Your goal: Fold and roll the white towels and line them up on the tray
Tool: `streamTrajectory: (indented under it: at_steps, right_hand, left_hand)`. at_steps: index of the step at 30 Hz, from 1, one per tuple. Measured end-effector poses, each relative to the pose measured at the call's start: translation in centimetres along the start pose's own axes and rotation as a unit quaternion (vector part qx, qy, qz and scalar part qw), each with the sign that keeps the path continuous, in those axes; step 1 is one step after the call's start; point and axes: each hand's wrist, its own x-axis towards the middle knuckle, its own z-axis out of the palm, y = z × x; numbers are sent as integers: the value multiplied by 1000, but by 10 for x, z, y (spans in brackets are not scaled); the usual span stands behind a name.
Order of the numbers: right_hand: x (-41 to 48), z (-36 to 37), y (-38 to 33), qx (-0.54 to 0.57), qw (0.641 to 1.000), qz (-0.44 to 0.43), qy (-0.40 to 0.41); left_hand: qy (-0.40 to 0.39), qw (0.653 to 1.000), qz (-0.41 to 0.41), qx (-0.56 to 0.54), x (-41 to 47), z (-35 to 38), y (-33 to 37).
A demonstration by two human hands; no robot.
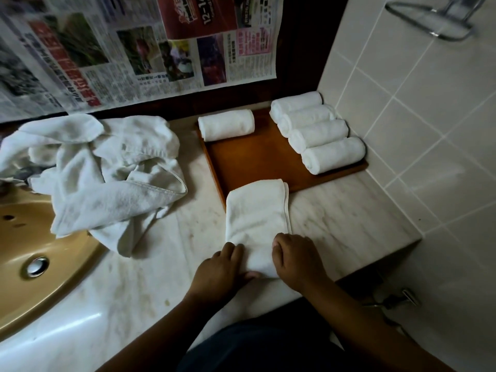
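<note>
Head view: both hands (218,269) (296,260) grip folded towel (257,210).

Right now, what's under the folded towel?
The folded towel lies mostly on the marble counter; its far end overlaps the tray. Left hand and right hand grip its near end. Anything beneath is covered.

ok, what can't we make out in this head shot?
All head view:
- Near end of the folded white towel: covered by the left hand and right hand; whether rolling has begun is hidden.
- Crumpled pile of white towels: count unclear, folds overlap.
- Tan oval sink basin: cut off by the left edge.
- Printed newspaper sheet: text blurred.
- Chrome wire rack: blurred, cut by the top edge.
</note>
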Motion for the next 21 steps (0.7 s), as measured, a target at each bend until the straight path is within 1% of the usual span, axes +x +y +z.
streamTrajectory:
  at_steps: [4, 6, 8, 10, 12, 14, 16, 19, 21]
  right_hand:
    - [-19, 4, -4, -37, 999, -22, 33]
    - [-26, 5, -4, -40, 998, -21, 35]
    - [-27, 4, -5, -38, 998, -17, 37]
    - [-22, 3, -7, -31, 999, -12, 36]
    - [-17, 1, -7, -16, 1000, -3, 24]
    - [-12, -1, -6, 3, 1000, -2, 17]
    - [-10, -2, -6, 7, 1000, -6, 10]
    - [-13, -2, -8, -26, 1000, -4, 9]
    - [-24, -1, -10, -47, 998, -27, 17]
  left_hand:
    - [-60, 994, -86, -41, 5, -10, 3]
    - [-78, 990, -96, -74, 4, -11, 1]
    - [-76, 989, -90, -93, 2, -12, 2]
    - [-54, 993, -76, -73, -3, -11, 4]
    - [-5, 999, -19, -35, -13, -4, 7]
    - [24, 999, 32, 9, -25, 3, 9]
    - [29, 999, 31, 20, -30, 6, 7]
    - [-23, 999, 7, -24, -19, -3, 3]
    - [-76, 996, -24, -49, -9, -13, -2]
